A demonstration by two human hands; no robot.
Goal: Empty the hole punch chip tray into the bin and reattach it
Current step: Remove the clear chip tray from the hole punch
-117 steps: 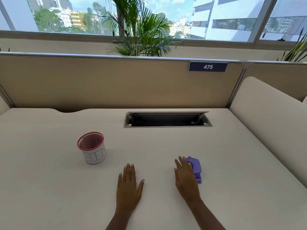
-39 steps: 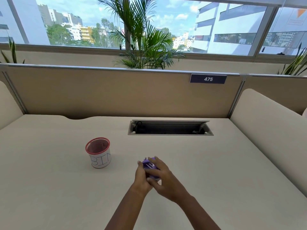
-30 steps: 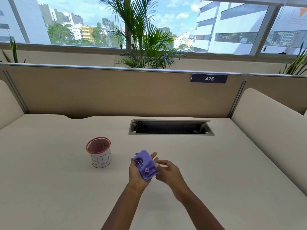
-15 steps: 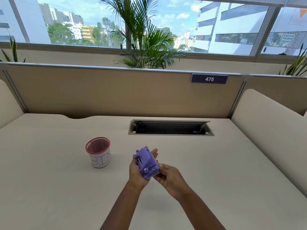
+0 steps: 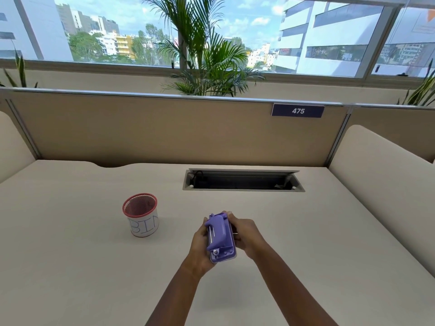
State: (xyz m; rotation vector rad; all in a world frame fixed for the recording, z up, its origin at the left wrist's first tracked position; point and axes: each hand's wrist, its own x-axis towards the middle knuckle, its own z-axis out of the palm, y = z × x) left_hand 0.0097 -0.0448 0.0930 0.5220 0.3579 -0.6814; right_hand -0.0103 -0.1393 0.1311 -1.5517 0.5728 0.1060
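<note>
A small purple hole punch (image 5: 220, 237) is held above the desk, its handle side turned up toward me. My left hand (image 5: 199, 245) cups it from the left and below. My right hand (image 5: 247, 235) grips its right side, fingers wrapped along the base edge where the chip tray sits; the tray itself is hidden behind the punch. The bin (image 5: 140, 215), a red mesh cup with a white paper band marked "BIN", stands upright on the desk to the left of my hands and apart from them.
The beige desk (image 5: 306, 243) has an open cable slot (image 5: 243, 181) beyond my hands. A tan partition (image 5: 164, 132) with a "475" plate closes the back, and padded side panels stand at left and right.
Since half a second ago the punch has been turned so its handle faces up, and my right hand has moved up along its right side. The bin has not moved.
</note>
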